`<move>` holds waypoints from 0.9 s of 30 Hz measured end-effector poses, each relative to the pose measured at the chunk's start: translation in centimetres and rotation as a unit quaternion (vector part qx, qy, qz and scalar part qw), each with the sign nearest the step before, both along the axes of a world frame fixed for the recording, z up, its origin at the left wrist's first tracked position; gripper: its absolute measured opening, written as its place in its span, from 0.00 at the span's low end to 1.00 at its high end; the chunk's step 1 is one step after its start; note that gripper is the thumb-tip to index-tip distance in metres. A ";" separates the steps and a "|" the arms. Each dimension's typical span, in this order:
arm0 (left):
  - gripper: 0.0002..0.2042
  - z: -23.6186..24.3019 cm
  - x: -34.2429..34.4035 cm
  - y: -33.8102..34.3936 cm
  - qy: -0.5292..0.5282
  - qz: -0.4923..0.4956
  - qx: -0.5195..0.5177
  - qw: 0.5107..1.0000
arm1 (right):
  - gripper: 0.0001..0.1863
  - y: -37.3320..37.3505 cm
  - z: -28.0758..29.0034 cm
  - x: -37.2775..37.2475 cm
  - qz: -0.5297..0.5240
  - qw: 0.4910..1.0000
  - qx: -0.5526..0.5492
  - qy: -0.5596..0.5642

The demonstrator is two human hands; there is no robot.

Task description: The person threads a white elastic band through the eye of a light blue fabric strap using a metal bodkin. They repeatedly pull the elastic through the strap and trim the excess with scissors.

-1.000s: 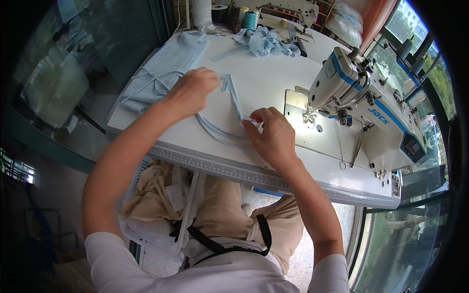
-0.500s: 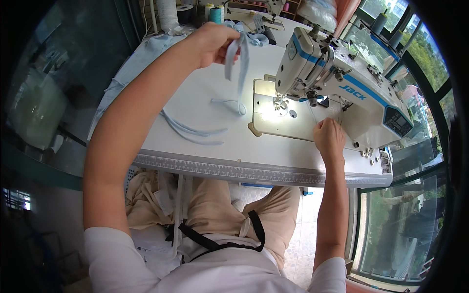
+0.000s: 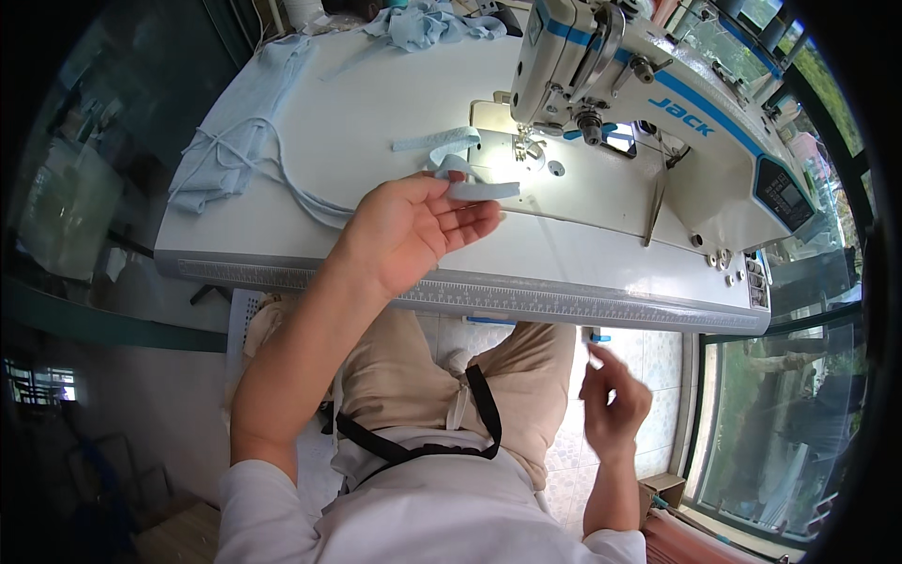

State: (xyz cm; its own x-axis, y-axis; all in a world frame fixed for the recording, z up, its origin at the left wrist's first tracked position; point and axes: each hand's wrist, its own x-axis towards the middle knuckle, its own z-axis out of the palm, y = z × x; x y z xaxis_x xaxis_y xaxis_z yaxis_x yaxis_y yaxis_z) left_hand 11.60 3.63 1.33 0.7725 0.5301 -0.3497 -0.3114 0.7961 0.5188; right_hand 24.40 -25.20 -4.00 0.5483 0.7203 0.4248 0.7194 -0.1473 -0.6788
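My left hand (image 3: 413, 226) is over the front of the sewing table, palm turned up. Between its thumb and fingers it pinches a narrow light blue fabric strip (image 3: 484, 191). One end of the strip folds back toward the needle plate (image 3: 611, 202), left of the lit presser foot (image 3: 522, 146). Off the table's front edge, above my lap, hangs my right hand (image 3: 615, 404). Its fingers are loosely bent with a gap between them, slightly blurred, and I see nothing in them. Metal tweezers (image 3: 655, 207) lie on the machine bed below the arm.
The white sewing machine (image 3: 695, 113) fills the right side. Long blue cords (image 3: 301, 193) curve over the table beside folded blue fabric (image 3: 240, 141). More blue fabric (image 3: 427, 28) is bunched at the back. Small bobbins (image 3: 722, 258) sit at right, and a ruler strip (image 3: 451, 296) lines the front edge.
My left hand has come from the far side toward me, bringing the blue strip near the needle plate. My right hand has left the machine bed and dropped below the table edge.
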 end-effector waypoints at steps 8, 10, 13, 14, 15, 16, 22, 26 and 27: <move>0.14 0.0 0.4 -1.2 0.000 -0.012 0.063 0.998 | 0.24 -1.8 -2.5 -2.6 0.051 0.994 0.086 0.046; 0.14 0.2 0.7 -1.9 -0.027 -0.008 0.053 0.998 | 0.22 -2.3 -2.6 -2.6 0.065 0.994 0.078 0.050; 0.14 0.0 0.7 -2.5 -0.056 0.008 0.052 0.997 | 0.22 -3.0 -2.6 -2.6 0.072 0.995 0.067 0.037; 0.14 0.0 0.7 -2.3 -0.063 0.007 0.043 0.997 | 0.23 -3.2 -2.6 -2.7 0.071 0.995 0.064 0.029; 0.14 -0.1 0.6 -2.2 -0.071 0.006 0.035 0.997 | 0.23 -3.3 -2.6 -2.7 0.077 0.995 0.066 0.023; 0.14 -0.2 0.6 -2.1 -0.075 0.004 0.033 0.997 | 0.23 -3.4 -2.6 -2.7 0.082 0.994 0.070 0.017; 0.14 -0.4 0.1 -2.0 -0.087 -0.007 0.035 0.996 | 0.27 -3.0 -2.5 -2.3 0.090 0.995 0.053 -0.003; 0.14 -0.5 0.1 -2.0 -0.086 -0.008 0.031 0.996 | 0.27 -2.9 -2.4 -2.3 0.088 0.995 0.048 0.000; 0.14 -0.5 0.1 -2.1 -0.084 -0.008 0.031 0.996 | 0.27 -2.9 -2.5 -2.3 0.087 0.995 0.051 -0.002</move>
State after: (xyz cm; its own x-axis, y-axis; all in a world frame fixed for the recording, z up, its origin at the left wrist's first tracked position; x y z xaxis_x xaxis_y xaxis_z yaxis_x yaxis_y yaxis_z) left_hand 11.72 1.57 0.85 0.8258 0.5342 -0.1809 -0.3863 0.7693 0.5088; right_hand 22.08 -28.08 -6.48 0.4170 0.7575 0.5023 0.7307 0.0493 -0.6810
